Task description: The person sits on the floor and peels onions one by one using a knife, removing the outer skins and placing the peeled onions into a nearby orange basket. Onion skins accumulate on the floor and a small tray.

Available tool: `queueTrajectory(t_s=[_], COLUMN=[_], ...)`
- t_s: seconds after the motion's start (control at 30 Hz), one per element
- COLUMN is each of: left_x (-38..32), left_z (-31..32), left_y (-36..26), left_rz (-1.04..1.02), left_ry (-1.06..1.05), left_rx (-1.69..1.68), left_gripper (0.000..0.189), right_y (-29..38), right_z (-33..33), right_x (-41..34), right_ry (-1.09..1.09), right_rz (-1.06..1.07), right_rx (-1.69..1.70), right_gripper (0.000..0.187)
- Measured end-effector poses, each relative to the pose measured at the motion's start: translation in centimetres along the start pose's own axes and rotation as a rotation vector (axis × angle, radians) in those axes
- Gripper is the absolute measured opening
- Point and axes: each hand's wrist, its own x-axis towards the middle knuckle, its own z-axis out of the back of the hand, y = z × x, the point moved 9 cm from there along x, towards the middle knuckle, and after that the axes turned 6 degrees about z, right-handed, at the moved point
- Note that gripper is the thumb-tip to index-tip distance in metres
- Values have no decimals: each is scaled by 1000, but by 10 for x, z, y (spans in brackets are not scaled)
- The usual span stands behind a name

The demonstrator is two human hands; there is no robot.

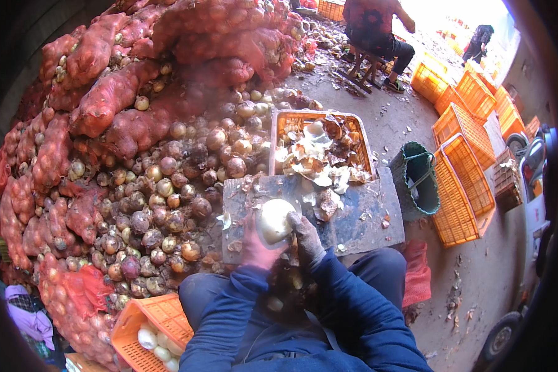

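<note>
A peeled white onion (275, 222) is held between both my hands, above a board (369, 218) in front of my knees. My left hand (259, 246) cups it from the left and below, looking reddish in the glare. Gloved in grey, my right hand (308, 238) presses its thumb and fingers on the onion's right side. Whether a blade is in the right hand cannot be made out. Papery onion skins (326, 204) lie on the board and heap up in an orange plastic crate (366, 139) at its far edge.
Unpeeled onions (165, 187) spread on the left below stacked red mesh sacks (95, 109). An orange crate (144, 321) by my left leg holds peeled onions (160, 344). A green woven basket (411, 179) and orange crates (460, 195) stand right. A person (374, 28) sits on a stool ahead.
</note>
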Motion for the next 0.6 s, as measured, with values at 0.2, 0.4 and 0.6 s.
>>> queueTrajectory(t_s=[0.2,0.4,0.6], left_x=[8,16,19], left_z=[-17,-22,-24], left_y=[21,63,43], left_rz=[24,223,408], left_ry=[211,2,-48], left_rx=[-386,-550,-1185], left_gripper=[93,95,84], right_y=[-9,17,85], right_z=[21,25,12], right_x=[-4,2,-5], right_ry=[-36,-7,-65], right_rz=[-208,-59,274], right_rx=[125,301,-170], right_gripper=[45,64,56])
